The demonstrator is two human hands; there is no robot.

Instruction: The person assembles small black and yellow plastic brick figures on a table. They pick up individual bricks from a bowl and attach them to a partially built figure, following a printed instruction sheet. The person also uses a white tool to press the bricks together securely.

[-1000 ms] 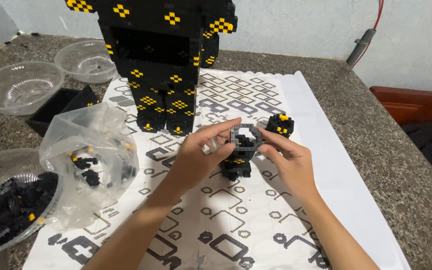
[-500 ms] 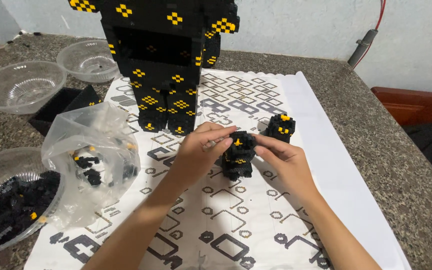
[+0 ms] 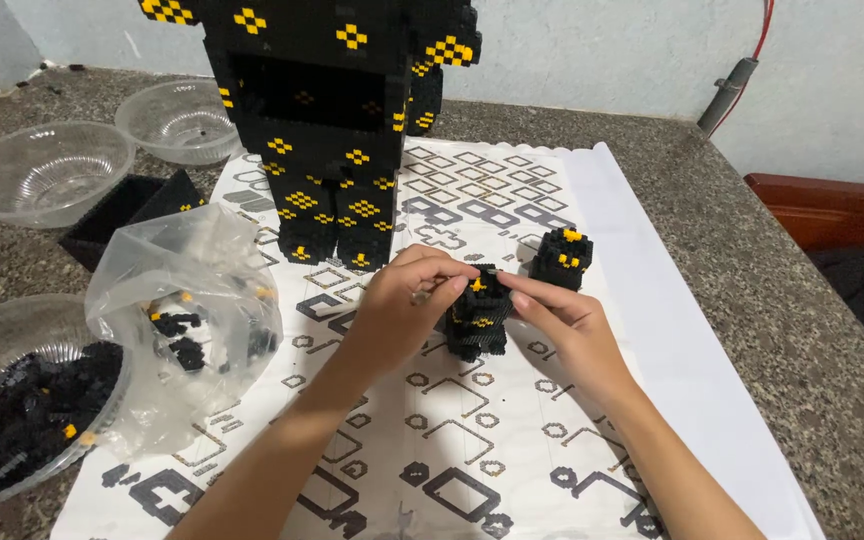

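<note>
1. The tall black-and-yellow block figure (image 3: 337, 120) stands built on my worktop (image 3: 752, 300).
2. Loose bricks remain in the bowl (image 3: 12, 420) and bag (image 3: 187, 300).
3. A finished cube (image 3: 562, 258) waits beside.
4. My left hand (image 3: 397, 315) and right hand (image 3: 562, 320), grip pinching, hold the small block piece (image 3: 477, 315) on the patterned sheet (image 3: 472, 420).

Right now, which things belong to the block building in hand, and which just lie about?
In hand: small block piece, left hand, right hand, large block figure, second small piece, bag of blocks.
Lying about: two clear bowls, red cable.
</note>
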